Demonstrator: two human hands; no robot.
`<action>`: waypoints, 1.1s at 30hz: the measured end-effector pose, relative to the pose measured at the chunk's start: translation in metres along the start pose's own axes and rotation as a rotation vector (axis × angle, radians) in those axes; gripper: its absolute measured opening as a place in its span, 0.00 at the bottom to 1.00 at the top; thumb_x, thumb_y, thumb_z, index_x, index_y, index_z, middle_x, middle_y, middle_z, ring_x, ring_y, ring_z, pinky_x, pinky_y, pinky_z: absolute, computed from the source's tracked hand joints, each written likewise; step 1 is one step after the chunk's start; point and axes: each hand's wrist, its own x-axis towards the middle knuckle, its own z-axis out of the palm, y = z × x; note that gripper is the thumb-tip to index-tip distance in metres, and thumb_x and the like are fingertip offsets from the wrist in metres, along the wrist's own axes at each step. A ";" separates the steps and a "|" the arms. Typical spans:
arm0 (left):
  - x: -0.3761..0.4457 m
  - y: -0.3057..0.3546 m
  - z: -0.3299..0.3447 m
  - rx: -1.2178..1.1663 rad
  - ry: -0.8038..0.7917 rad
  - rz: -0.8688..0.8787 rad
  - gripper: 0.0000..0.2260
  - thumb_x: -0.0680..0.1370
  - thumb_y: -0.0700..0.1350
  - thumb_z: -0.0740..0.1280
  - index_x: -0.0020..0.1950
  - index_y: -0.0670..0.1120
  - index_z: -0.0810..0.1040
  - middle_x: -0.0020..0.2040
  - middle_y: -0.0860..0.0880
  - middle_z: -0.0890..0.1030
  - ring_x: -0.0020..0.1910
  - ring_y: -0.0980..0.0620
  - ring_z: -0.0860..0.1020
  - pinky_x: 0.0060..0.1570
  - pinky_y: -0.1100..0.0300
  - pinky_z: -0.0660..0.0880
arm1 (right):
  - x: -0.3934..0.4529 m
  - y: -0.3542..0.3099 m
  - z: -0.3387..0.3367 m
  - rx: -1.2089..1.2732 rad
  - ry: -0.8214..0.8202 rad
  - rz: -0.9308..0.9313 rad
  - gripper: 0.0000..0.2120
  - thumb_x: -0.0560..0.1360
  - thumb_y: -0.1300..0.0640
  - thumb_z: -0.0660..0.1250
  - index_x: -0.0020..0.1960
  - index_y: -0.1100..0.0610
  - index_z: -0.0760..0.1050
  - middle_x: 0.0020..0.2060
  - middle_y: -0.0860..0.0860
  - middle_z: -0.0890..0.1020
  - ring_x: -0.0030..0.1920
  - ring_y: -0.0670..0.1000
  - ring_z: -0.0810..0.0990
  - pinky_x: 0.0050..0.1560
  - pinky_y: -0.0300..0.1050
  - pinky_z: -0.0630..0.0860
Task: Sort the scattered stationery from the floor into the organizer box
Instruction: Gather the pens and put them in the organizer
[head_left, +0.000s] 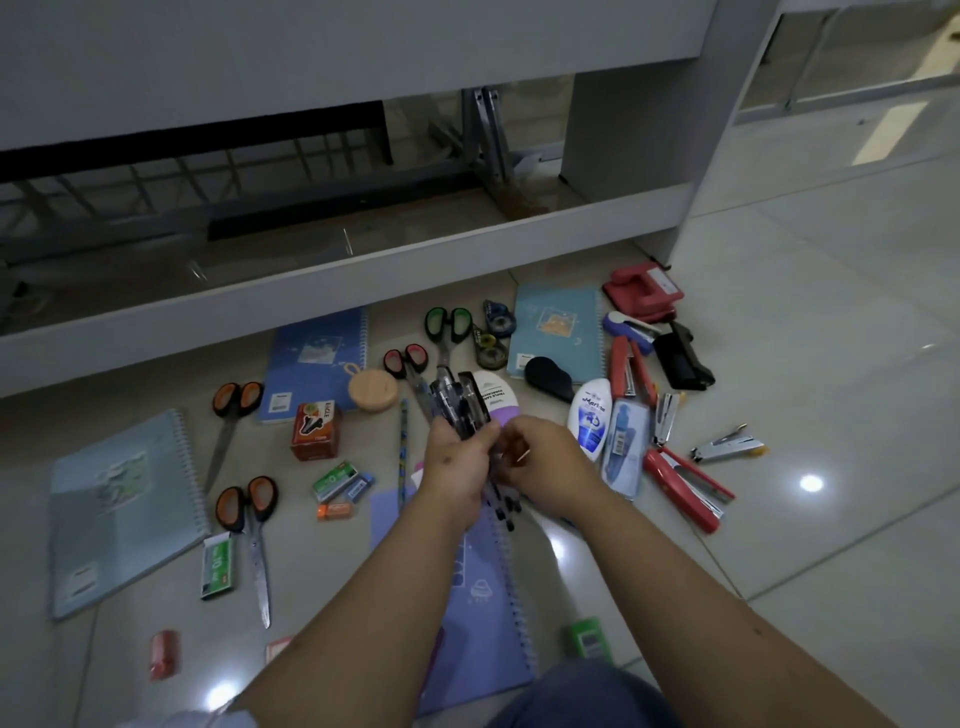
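Observation:
My left hand (452, 470) grips a bundle of dark pens (462, 402), their caps pointing away from me and their tips sticking out below my palm. My right hand (545, 462) is against the bundle from the right, its fingers curled at the pens. Both hands hover above a purple spiral notebook (483, 597) on the tiled floor. A white and purple bottle (496, 397) lies just behind the pens. No organizer box is in view.
Scattered around are orange-handled scissors (249, 519), green-handled scissors (447, 332), blue notebooks (119, 509), staple boxes (221, 569), red staplers (685, 488), a red hole punch (644, 293), correction tapes (498, 317) and a lotion bottle (589, 421). A grey shelf ledge (311, 291) borders the far side.

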 end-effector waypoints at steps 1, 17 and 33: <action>-0.003 0.001 0.000 0.056 0.002 0.031 0.09 0.76 0.36 0.66 0.54 0.46 0.71 0.55 0.39 0.80 0.52 0.39 0.79 0.53 0.40 0.77 | -0.003 -0.001 0.002 0.068 0.010 0.045 0.10 0.71 0.61 0.70 0.50 0.54 0.74 0.40 0.51 0.80 0.41 0.53 0.79 0.38 0.41 0.73; -0.043 -0.040 -0.050 0.468 -0.179 0.324 0.13 0.80 0.37 0.58 0.60 0.50 0.59 0.55 0.50 0.73 0.56 0.52 0.74 0.57 0.57 0.73 | -0.032 -0.010 0.042 0.153 -0.294 0.030 0.14 0.72 0.67 0.64 0.57 0.61 0.77 0.49 0.57 0.82 0.51 0.55 0.80 0.51 0.49 0.77; -0.061 -0.017 -0.105 0.730 -0.165 0.437 0.16 0.81 0.35 0.54 0.68 0.41 0.68 0.53 0.46 0.75 0.48 0.50 0.75 0.43 0.66 0.68 | -0.035 -0.059 0.041 0.024 -0.325 -0.081 0.03 0.72 0.64 0.68 0.40 0.58 0.76 0.35 0.55 0.78 0.36 0.50 0.75 0.40 0.43 0.73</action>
